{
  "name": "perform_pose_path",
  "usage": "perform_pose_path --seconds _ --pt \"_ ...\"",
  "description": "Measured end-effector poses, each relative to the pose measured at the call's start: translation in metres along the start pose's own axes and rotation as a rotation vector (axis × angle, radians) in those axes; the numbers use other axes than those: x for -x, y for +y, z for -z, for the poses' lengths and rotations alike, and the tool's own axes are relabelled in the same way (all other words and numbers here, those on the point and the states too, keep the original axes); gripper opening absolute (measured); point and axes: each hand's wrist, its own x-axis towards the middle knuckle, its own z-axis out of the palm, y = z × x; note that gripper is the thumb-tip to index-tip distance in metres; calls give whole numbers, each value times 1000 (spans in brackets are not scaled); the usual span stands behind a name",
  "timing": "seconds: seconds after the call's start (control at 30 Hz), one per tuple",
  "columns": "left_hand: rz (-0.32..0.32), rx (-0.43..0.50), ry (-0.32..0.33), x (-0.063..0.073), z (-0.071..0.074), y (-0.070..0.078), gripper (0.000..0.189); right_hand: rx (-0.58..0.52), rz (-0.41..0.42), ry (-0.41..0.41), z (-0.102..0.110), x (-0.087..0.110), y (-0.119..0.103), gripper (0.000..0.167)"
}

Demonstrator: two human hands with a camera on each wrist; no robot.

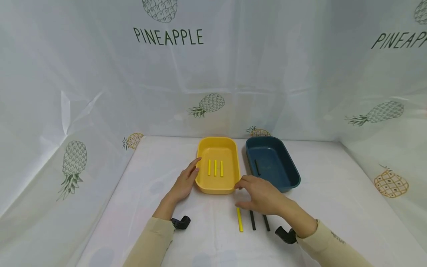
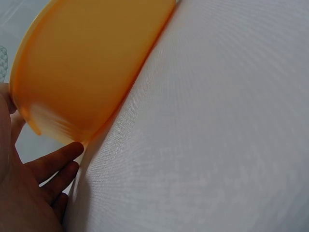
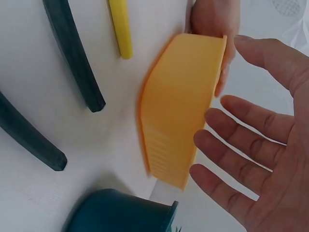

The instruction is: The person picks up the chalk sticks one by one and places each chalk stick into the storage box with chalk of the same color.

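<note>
Basically, two hands at two trays on a white worktop (image 1: 200,237). Left hand (image 1: 185,181) is at the left side of the yellow tray (image 1: 217,184), fingertips at the rim, fingers fairly straight and spread; no stick in it. Right hand (image 1: 261,194) is over the near right corner of the same tray, fingers apart and gently bent, thumb well off them, holding nothing; can't tell if fingertips touch the rim.

Yellow tray: three yellow sticks (image 1: 215,168) inside, side by side, roughly parallel. Blue tray (image 1: 278,163) sits just right of it, one dark stick (image 1: 257,167) inside near its left wall. Right hand partly covers the blue tray's near left corner in the head view.

On the worktop, near side of trays: one loose yellow stick (image 1: 240,220), then two loose dark sticks (image 1: 252,221) to its right, far ends hidden under the right hand in the head view; right wrist view shows all three apart.

Both wrists have black devices (image 1: 181,222), beige sleeves (image 1: 151,241). Pineapple-print sheet (image 1: 267,66) behind.
</note>
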Motion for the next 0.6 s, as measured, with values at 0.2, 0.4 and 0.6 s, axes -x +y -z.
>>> perform_pose_path --seconds 0.2,0.4,0.6 --pt "5 5 -7 -1 1 0 45 -27 2 -44 -6 3 1 49" --pt "15 7 -3 -1 2 0 44 -9 10 -83 -14 5 0 54" --pt "17 20 -8 -1 2 0 44 30 16 -120 -24 8 0 59"
